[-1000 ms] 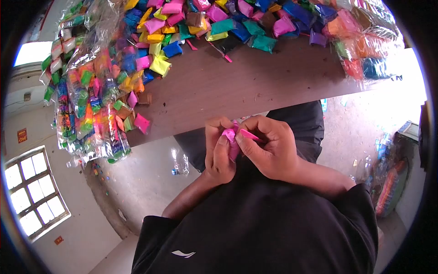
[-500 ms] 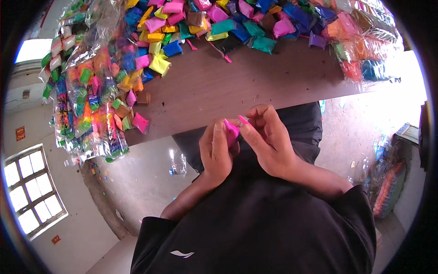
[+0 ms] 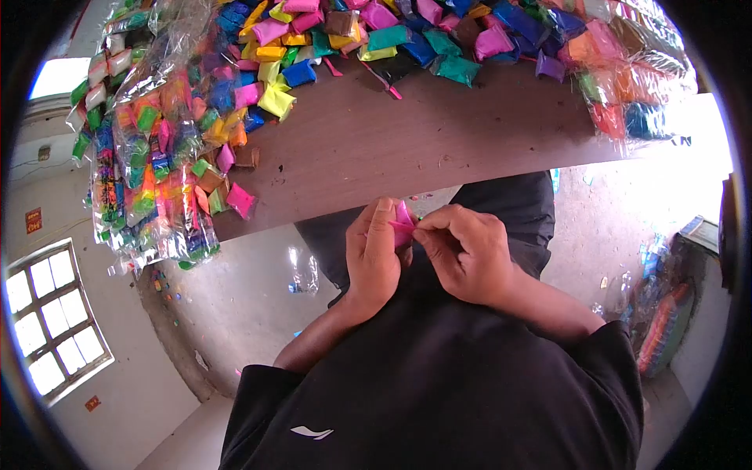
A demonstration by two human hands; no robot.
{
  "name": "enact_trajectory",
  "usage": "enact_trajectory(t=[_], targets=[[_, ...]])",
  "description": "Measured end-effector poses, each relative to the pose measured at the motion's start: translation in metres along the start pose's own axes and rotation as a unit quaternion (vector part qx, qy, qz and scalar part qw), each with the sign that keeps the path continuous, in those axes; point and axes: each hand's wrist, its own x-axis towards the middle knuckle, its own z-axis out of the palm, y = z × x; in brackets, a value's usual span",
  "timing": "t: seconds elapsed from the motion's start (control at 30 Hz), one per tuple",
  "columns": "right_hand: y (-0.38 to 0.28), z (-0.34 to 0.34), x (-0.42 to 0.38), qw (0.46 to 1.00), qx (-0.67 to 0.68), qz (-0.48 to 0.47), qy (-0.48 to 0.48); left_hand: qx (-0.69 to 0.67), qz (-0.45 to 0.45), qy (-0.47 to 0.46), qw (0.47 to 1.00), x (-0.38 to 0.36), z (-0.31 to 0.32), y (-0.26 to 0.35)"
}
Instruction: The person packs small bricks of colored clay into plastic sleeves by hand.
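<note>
A small bright pink packet (image 3: 402, 225) is held up just past the near edge of the table. My left hand (image 3: 373, 254) is closed round it, thumb and fingers gripping its left side. At its right edge my right hand (image 3: 468, 252) makes a pinch, thumb against curled forefinger. The bit between those right fingertips is mostly covered by them. Both hands are over my lap, close together, with the packet between them.
Many colourful wrapped packets (image 3: 376, 39) are heaped along the far side of the brown table (image 3: 376, 133). Clear bags of packets stand at the left (image 3: 153, 180) and right (image 3: 634, 78). Plastic wrappers (image 3: 304, 270) lie on the floor.
My right fingers have curled into a tighter pinch at the packet's right edge. The pink piece by my right thumb no longer shows there. The packet has turned slightly in my left hand.
</note>
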Motion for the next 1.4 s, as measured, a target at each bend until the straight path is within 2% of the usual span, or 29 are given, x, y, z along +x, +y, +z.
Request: enact_trajectory(t=[0.13,0.23,0.33,0.4,0.43,0.57,0.63,0.73,0.77,0.83,0.9,0.93,1.0,1.03,1.1,1.13,1.2,1.23,1.3,1.33,1.4], targets=[[0.002,-0.002,0.003,0.999,-0.017,0.024,0.018,0.017,-0.004,0.022,1.000,-0.002,0.003,0.003],[0.001,-0.003,0.002,1.000,0.022,0.003,-0.012,0.034,0.016,-0.018,0.999,-0.001,0.000,0.002],[-0.003,-0.010,0.006,0.998,0.001,0.056,-0.015,0.059,0.017,0.031,0.998,-0.004,0.006,0.004],[-0.002,-0.012,0.006,0.999,0.000,0.028,-0.038,0.075,0.030,0.005,0.997,-0.004,0.003,0.004],[-0.001,-0.010,0.003,0.998,0.030,0.032,-0.036,0.075,0.030,0.004,0.997,-0.003,0.002,0.004],[-0.002,-0.012,0.004,0.997,0.013,0.058,-0.039,0.074,0.019,0.001,0.997,-0.003,0.003,0.003],[0.000,-0.009,0.005,1.000,0.009,0.007,-0.029,0.068,0.020,0.009,0.997,-0.002,0.003,0.002],[-0.002,-0.010,0.006,1.000,-0.012,-0.004,-0.024,0.065,0.043,-0.021,0.997,-0.002,0.000,0.000],[0.000,-0.010,0.007,1.000,-0.020,0.022,0.000,0.059,0.034,0.004,0.998,-0.003,0.003,0.001],[0.000,-0.011,0.006,1.000,-0.007,0.016,-0.017,0.053,0.026,0.030,0.998,-0.004,0.002,0.004],[0.001,-0.010,0.004,0.999,0.028,0.007,-0.026,0.046,-0.003,-0.039,0.998,-0.004,-0.007,0.007],[0.003,-0.010,0.004,0.999,0.027,0.007,-0.026,0.045,-0.003,-0.040,0.998,-0.004,-0.009,0.002],[0.005,-0.009,0.004,0.999,0.015,-0.004,-0.037,0.255,0.125,-0.010,0.959,-0.005,-0.011,-0.006],[0.004,-0.009,0.005,0.999,0.015,-0.004,-0.037,0.255,0.125,-0.010,0.959,-0.005,-0.009,-0.005],[0.000,-0.009,0.007,0.999,0.021,0.011,-0.029,0.031,-0.003,0.040,0.999,-0.005,-0.004,-0.001],[0.001,-0.008,0.006,0.999,0.021,0.011,-0.029,0.031,-0.002,0.040,0.999,-0.005,-0.005,-0.004],[0.002,-0.008,0.004,0.999,0.021,-0.023,-0.041,0.150,0.103,0.001,0.983,-0.006,-0.008,-0.007],[0.001,-0.010,0.006,0.999,0.021,-0.022,-0.040,0.150,0.103,0.000,0.983,-0.005,-0.006,-0.004],[-0.002,-0.014,0.012,0.999,-0.004,0.033,-0.024,0.030,-0.028,0.051,0.998,-0.006,0.001,0.005],[-0.001,-0.013,0.008,0.999,-0.004,0.033,-0.023,0.031,-0.028,0.050,0.998,-0.005,0.002,0.007],[0.000,-0.009,-0.003,0.997,0.024,0.007,-0.079,0.023,-0.033,0.012,0.999,-0.004,0.001,0.011]])
